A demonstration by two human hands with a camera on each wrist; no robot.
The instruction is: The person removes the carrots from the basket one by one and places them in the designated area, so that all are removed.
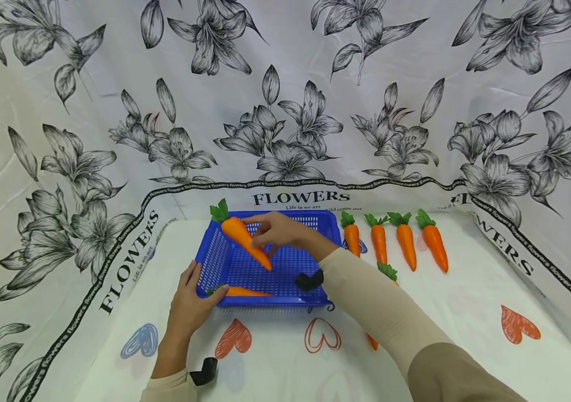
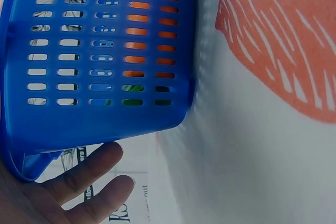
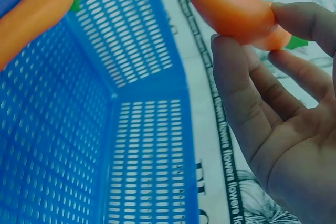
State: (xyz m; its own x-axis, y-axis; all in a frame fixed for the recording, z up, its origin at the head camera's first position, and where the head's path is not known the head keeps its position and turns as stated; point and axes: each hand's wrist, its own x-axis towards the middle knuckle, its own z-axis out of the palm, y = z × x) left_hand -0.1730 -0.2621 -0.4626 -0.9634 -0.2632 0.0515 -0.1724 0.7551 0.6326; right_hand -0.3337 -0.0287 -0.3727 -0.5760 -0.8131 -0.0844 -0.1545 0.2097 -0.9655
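Observation:
My right hand (image 1: 280,230) holds an orange carrot (image 1: 245,241) with green leaves over the blue plastic basket (image 1: 332,223). In the right wrist view, thumb and fingertips pinch this carrot (image 3: 231,9), its thick end angled up. My left hand (image 1: 190,301) holds the basket's near left corner, thumb over the rim. Two of its fingers (image 2: 97,169) show beside the basket wall in the left wrist view. Inside the basket, a second carrot (image 1: 247,291) lies along the near wall; its leafy end is partly hidden by the left thumb.
To the right of the basket, several carrots (image 1: 406,248) lie in a row, leaves pointing away. Another carrot (image 1: 373,341) lies nearer, mostly hidden under my right sleeve. A white cloth with hearts (image 1: 518,324) covers the table, and a flower-print curtain (image 1: 285,123) stands behind.

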